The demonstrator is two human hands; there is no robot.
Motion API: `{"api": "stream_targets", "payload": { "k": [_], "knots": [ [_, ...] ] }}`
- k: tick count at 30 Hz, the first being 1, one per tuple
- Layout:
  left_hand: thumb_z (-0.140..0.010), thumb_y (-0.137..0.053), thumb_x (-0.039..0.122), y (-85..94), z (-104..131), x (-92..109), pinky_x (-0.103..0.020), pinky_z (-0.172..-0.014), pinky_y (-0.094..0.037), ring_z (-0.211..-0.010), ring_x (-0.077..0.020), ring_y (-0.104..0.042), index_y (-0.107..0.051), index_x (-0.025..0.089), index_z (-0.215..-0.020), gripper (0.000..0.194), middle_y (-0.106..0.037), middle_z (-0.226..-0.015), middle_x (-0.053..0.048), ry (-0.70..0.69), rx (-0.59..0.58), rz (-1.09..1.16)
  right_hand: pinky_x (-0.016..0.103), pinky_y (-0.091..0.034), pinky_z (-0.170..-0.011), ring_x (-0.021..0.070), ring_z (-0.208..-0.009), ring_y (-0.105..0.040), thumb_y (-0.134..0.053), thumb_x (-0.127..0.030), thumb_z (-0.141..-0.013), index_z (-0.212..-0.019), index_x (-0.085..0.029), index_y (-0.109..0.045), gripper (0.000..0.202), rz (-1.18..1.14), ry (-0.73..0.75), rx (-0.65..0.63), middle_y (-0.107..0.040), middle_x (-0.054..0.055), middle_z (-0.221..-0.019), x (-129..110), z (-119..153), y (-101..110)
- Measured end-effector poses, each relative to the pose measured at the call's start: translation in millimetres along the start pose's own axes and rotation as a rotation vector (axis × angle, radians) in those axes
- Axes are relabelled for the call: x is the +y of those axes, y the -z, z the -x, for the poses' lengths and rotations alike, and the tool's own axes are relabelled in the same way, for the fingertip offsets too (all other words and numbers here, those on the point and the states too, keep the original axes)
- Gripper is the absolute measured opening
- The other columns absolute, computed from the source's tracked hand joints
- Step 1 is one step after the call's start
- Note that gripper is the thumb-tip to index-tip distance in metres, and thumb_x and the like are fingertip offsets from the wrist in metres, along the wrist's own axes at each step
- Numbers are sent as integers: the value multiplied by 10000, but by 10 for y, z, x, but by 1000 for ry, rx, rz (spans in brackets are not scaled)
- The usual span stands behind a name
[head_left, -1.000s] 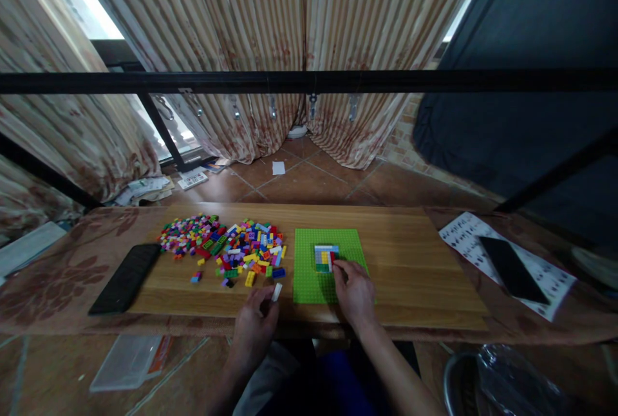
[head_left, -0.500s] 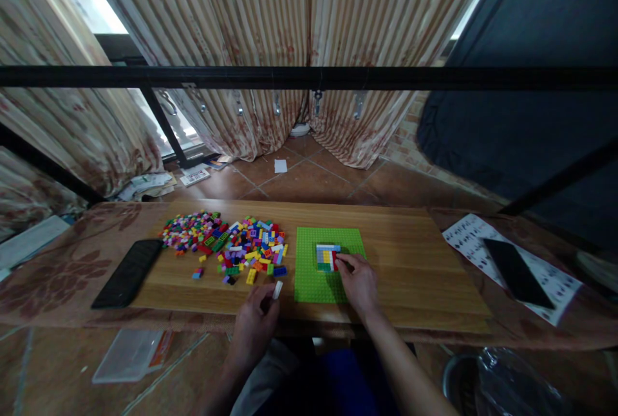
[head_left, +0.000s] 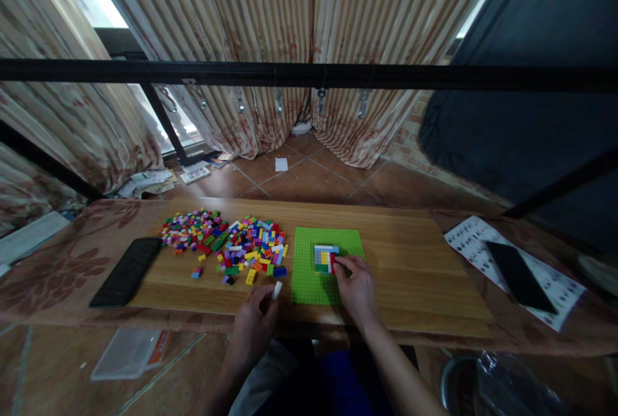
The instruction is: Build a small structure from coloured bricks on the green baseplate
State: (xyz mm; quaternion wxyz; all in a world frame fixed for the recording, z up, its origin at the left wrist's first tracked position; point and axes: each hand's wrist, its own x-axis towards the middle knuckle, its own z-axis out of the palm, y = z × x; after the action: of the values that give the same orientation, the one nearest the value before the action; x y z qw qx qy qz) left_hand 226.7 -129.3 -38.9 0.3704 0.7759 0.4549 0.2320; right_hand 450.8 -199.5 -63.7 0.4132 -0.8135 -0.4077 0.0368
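Note:
My left hand (head_left: 255,316) is closed in a pinch on a white brick (head_left: 277,290), held in front of the brick pile near the table's front edge. My right hand (head_left: 356,284) reaches over the green baseplate (head_left: 305,284). Its thumb and fingers are closed at a red brick (head_left: 333,261) on the right side of a small build. That build (head_left: 324,256) sits on the plate and shows light blue, white, yellow, green and red bricks. The fingers partly hide its right edge.
Left of the plate lie a pile of mixed bricks (head_left: 255,245) and a heap of smaller pieces (head_left: 188,229). A black phone (head_left: 126,272) rests at the left; another dark phone (head_left: 520,276) lies on a printed sheet (head_left: 466,236) at the right. A black rail (head_left: 309,75) crosses beyond the table.
The baseplate and build have shifted very slightly left, with the plate's near edge turned a little. My right hand moved with them. My left hand keeps the white brick in nearly the same place.

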Motion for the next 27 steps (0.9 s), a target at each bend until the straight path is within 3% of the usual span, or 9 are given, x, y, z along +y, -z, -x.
{"api": "stream_targets", "payload": {
  "k": [11,21,27],
  "knots": [
    [-800,-476,266,-6,0,3,-315,-767,-490,-826,-193,-619,-641,191,-901,207,-661,-875,-39,19,-12,-13,356,-444,-845,212,-933,-583,-461,-337,-883,-1028,-198,-695,308,-25,49,11,-676,90,-959,-76,78,-29],
    [-788,-495,276,12,1,34,-315,-789,-492,-851,-198,-622,-649,199,-886,198,-664,-892,-43,4,9,6,302,-437,-685,194,-733,-621,-496,-363,-836,-956,-186,-695,292,90,-111,33,-706,67,-835,-144,-14,3],
    [-804,-487,298,3,12,8,-320,-780,-496,-841,-197,-624,-652,195,-909,221,-666,-889,-47,13,5,11,292,-417,-665,198,-737,-628,-514,-359,-825,-921,-203,-698,260,136,-127,-1,-707,53,-828,-200,-8,8]
  ]
}}
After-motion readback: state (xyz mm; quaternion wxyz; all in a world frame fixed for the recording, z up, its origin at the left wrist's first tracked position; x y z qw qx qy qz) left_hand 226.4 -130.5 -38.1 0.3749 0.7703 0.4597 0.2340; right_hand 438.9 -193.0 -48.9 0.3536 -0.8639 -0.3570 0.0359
